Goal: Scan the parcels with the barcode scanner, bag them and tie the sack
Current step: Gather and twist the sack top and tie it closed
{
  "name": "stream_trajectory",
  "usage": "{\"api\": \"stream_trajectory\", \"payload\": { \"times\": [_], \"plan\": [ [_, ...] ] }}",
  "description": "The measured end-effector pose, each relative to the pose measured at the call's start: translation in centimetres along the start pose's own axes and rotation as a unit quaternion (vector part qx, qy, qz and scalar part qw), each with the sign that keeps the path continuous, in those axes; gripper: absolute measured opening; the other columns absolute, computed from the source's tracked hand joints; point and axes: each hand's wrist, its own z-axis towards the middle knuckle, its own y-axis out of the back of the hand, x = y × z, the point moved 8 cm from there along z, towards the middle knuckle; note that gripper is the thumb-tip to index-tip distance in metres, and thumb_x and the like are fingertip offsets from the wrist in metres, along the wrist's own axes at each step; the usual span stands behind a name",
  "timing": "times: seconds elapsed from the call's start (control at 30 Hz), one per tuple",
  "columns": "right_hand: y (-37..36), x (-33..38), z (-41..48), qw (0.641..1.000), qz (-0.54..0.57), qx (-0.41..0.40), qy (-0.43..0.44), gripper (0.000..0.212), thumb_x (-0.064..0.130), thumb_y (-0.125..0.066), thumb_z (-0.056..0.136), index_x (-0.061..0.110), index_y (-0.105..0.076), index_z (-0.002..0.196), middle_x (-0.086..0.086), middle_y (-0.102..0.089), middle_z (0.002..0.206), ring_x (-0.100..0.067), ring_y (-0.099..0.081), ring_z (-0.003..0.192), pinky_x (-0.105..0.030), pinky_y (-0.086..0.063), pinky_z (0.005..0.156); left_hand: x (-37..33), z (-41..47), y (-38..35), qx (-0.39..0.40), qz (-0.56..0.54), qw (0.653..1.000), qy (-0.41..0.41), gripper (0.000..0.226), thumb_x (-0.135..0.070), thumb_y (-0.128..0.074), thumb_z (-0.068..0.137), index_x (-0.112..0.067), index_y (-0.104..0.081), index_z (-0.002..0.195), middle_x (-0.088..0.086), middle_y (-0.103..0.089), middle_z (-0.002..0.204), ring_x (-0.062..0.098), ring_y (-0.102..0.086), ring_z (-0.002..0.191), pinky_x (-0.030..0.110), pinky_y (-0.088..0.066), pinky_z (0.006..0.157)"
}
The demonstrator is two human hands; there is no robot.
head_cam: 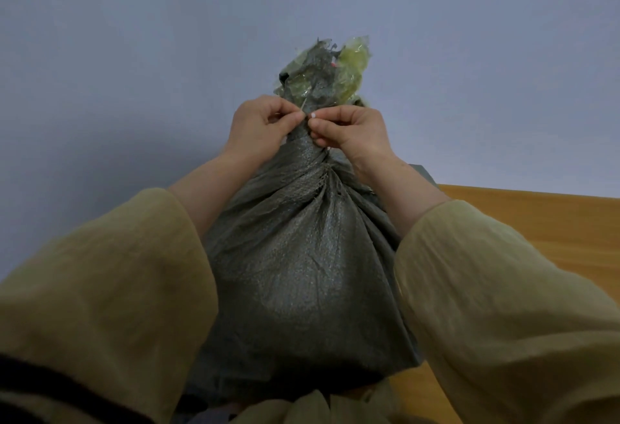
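The grey-green woven sack (302, 272) stands upright in the middle of the view, close in front of the person, its lower part bulging and its cloth gathered into a twisted neck between the 2 hands. Above the neck the frayed mouth of the sack fans out, with crinkled yellowish clear plastic (352, 67) poking up through it and a tiny red speck among the folds. The left hand (260, 126) has its fingers curled and pinches a thin pale strand (304, 105) right at the neck; the right hand (357, 133), almost touching it, is curled the same way with its fingertips nipped together against the neck, seemingly on the same strand, though that end is too small to make out. 2 wide olive sleeves (110, 272) flank the sack and hide its sides. A wooden table (536, 215) lies to the right, and a dark grey edge (421, 173) peeks out behind the right wrist. A plain pale blue-grey surface (134, 54) fills the background.
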Motion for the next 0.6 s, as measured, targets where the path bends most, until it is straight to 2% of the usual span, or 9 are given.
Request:
{"api": "stream_trajectory", "payload": {
  "times": [0.13, 0.2, 0.27, 0.33, 0.43, 0.6],
  "plan": [
    [0.12, 0.38, -0.16, 1.000, -0.028, -0.009, 0.011, 0.011, -0.002, -0.071, 0.080, 0.008, -0.069, 0.077, 0.000, -0.066, 0.060, -0.009, -0.061, 0.055, -0.018, -0.047, 0.049, -0.10, -0.12, -0.06, 0.003, 0.011, 1.000, -0.021, 0.012, -0.015, -0.066, 0.087, -0.005, -0.070, 0.094, 0.004, -0.064, 0.083, 0.004, -0.054, 0.067, 0.011, -0.044, 0.064],
    [0.16, 0.45, -0.13, 0.999, -0.025, -0.011, 0.016, 0.011, -0.003, -0.070, 0.081, 0.007, -0.067, 0.077, 0.000, -0.065, 0.058, -0.008, -0.060, 0.051, -0.018, -0.048, 0.048, -0.16, -0.11, -0.05, -0.003, 0.013, 1.000, -0.024, 0.010, -0.015, -0.067, 0.086, -0.008, -0.070, 0.093, 0.002, -0.063, 0.079, -0.003, -0.051, 0.062, 0.007, -0.042, 0.061],
    [0.23, 0.41, -0.06, 0.999, -0.025, -0.014, 0.016, 0.009, -0.003, -0.069, 0.082, 0.006, -0.068, 0.080, -0.002, -0.064, 0.060, -0.008, -0.058, 0.049, -0.019, -0.050, 0.050, -0.14, -0.05, -0.03, -0.006, 0.010, 1.000, -0.021, 0.010, -0.016, -0.067, 0.086, -0.008, -0.070, 0.092, 0.005, -0.062, 0.078, -0.001, -0.049, 0.061, 0.008, -0.040, 0.061],
    [0.24, 0.49, -0.10, 0.999, -0.028, -0.015, 0.017, 0.009, -0.003, -0.067, 0.083, -0.001, -0.069, 0.091, -0.005, -0.064, 0.064, -0.006, -0.057, 0.047, -0.019, -0.051, 0.052, -0.11, -0.06, -0.09, -0.005, 0.005, 1.000, -0.019, 0.011, -0.015, -0.067, 0.086, -0.007, -0.070, 0.093, 0.005, -0.061, 0.077, 0.004, -0.048, 0.063, 0.009, -0.040, 0.061],
    [0.09, 0.82, -0.21, 0.999, -0.035, -0.009, 0.024, 0.023, -0.005, -0.064, 0.085, -0.005, -0.066, 0.108, -0.006, -0.064, 0.068, -0.003, -0.055, 0.046, -0.017, -0.050, 0.052, -0.10, -0.12, -0.21, -0.001, 0.000, 1.000, -0.021, 0.010, -0.015, -0.066, 0.087, -0.008, -0.070, 0.092, -0.006, -0.059, 0.073, 0.004, -0.048, 0.067, 0.009, -0.039, 0.063],
    [0.07, 0.80, -0.34, 1.000, -0.017, -0.006, 0.017, 0.016, -0.006, -0.064, 0.085, -0.005, -0.068, 0.100, -0.003, -0.065, 0.064, -0.005, -0.056, 0.046, -0.018, -0.053, 0.054, -0.13, -0.15, -0.13, -0.003, 0.006, 1.000, -0.031, 0.012, -0.016, -0.067, 0.087, -0.007, -0.071, 0.092, -0.007, -0.059, 0.076, -0.003, -0.047, 0.062, 0.007, -0.040, 0.062]
  ]
}}
